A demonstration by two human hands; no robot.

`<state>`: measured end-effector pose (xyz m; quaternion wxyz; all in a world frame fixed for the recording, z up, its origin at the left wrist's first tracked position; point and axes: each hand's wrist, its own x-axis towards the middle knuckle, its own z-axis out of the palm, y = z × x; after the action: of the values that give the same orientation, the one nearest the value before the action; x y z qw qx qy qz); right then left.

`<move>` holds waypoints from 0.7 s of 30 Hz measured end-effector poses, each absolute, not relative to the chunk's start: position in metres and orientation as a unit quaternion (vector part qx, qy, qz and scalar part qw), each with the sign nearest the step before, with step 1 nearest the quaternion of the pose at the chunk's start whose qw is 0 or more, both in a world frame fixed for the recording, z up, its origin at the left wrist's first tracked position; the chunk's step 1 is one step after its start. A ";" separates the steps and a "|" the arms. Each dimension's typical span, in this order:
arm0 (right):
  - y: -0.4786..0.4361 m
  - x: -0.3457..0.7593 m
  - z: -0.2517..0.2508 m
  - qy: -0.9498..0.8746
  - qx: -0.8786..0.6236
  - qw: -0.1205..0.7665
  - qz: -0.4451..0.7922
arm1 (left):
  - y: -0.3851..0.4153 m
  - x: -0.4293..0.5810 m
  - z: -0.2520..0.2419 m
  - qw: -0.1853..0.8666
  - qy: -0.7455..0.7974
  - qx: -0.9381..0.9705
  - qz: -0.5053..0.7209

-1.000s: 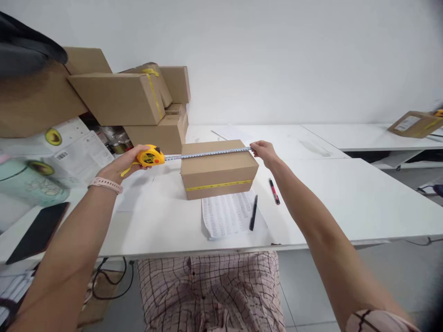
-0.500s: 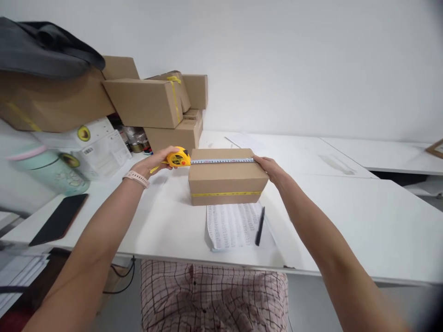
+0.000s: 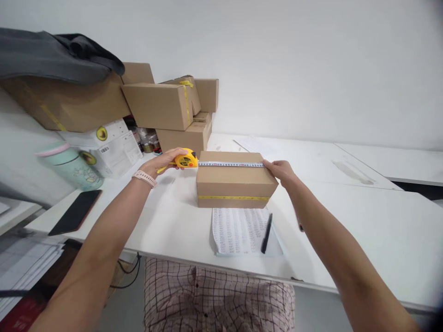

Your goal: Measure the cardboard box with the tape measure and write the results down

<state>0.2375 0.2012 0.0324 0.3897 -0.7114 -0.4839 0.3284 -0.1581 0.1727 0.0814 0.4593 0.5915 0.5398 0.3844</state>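
A yellow tape measure (image 3: pixel 186 159) is gripped in my left hand (image 3: pixel 166 161), just off the left end of a closed cardboard box (image 3: pixel 238 177). Its white blade (image 3: pixel 230 164) stretches straight across the box top from left to right. At the box's right edge, my right hand (image 3: pixel 281 170) pinches the blade's end between thumb and fingers; the very tip is hidden. Yellow tape (image 3: pixel 233 198) printed with small marks runs along the box's front. Under its front edge lies a printed sheet (image 3: pixel 238 233), with a black pen (image 3: pixel 266 233) on the paper's right side.
Cardboard boxes (image 3: pixel 155 106) are stacked at the back left, a dark grey bag (image 3: pixel 58 57) on top. A mint tumbler (image 3: pixel 71 168) and a dark flat slab (image 3: pixel 76 212) are on the left. A small dark-tipped object (image 3: pixel 300 226) shows beside my right forearm.
The view has turned slightly left, so everything appears shifted to the right. Both hands keep their hold, and the blade stays stretched over the box.
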 end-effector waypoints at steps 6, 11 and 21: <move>0.219 0.241 0.064 -0.536 -0.632 0.481 0.286 | 0.075 -0.118 0.080 0.558 0.447 0.616 0.331; 0.234 0.200 0.075 -0.681 -0.564 0.369 0.287 | -0.025 -0.032 0.009 0.799 0.333 0.415 0.280; 0.260 0.168 0.071 -0.688 -0.618 0.273 0.265 | -0.050 0.024 0.001 0.812 0.253 0.328 0.411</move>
<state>0.1684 0.2599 0.0712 0.2726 -0.6181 -0.6880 0.2651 0.0244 -0.0498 0.0008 0.8121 0.3278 0.2531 0.4111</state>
